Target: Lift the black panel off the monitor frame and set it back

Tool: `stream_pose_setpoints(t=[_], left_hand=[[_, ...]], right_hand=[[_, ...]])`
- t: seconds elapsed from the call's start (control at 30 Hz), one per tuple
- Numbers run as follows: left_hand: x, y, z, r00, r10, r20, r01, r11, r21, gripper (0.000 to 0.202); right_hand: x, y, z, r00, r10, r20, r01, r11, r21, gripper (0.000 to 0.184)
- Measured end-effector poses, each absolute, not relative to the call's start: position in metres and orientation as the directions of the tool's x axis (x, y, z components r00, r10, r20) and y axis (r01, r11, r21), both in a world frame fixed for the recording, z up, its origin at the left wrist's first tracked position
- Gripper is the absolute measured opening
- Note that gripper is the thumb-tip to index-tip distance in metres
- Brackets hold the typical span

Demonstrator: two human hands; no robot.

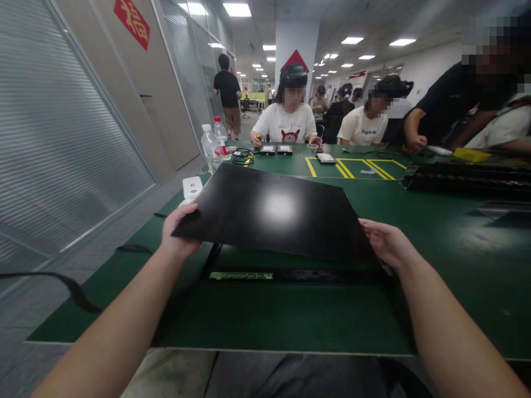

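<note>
A thin black glossy panel [240, 215], like a flat display panel, is held up and tilted over the table, with a bright reflection at its middle. My left hand [179, 231] grips its left edge, thumb on top and fingers underneath. At the opposite edge, my right hand [388, 240] closes on the right side, its fingertips partly behind the panel. Below it on the green table [290, 323] lies a black rectangular frame [327, 276]. A narrow green circuit board [240, 275] runs along the frame's near bar. The panel hides the frame's far part.
Two plastic bottles [211, 146], a white device [192, 188] and black cables [244, 157] sit at the table's far left. Long black parts [468, 179] lie at right. Across the table are seated people [286, 121] and small drive-like boxes [326, 158] near yellow tape. Straps [74, 290] hang at left.
</note>
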State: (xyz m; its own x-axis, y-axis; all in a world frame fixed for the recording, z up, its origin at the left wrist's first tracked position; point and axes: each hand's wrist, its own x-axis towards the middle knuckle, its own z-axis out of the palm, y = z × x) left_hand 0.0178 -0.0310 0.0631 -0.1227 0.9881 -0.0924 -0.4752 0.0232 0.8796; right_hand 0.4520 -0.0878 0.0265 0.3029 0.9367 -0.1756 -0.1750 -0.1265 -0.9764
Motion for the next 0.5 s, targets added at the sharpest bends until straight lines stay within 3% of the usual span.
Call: stream_pose_setpoints(t=[0.1,0.27,0.5], left_hand=[[0.019,-0.033,0.066,-0.135,0.989,-0.06,-0.45,-0.007,0.893,0.019],[0.022,-0.035,0.061,-0.082,0.996,-0.026,-0.376,-0.007,0.927,0.032],[0.026,-0.033,0.052,-0.007,1.0,0.003,-0.308,-0.005,0.951,0.041]], right_hand=[[0.454,-0.085,0.023,0.25,0.933,-0.259,-0.223,-0.204,-0.953,0.025],[0.458,-0.083,0.024,0.479,0.835,-0.271,-0.137,-0.234,-0.963,0.043],[0.462,-0.082,0.02,0.615,0.779,-0.125,0.018,-0.172,-0.985,0.046]])
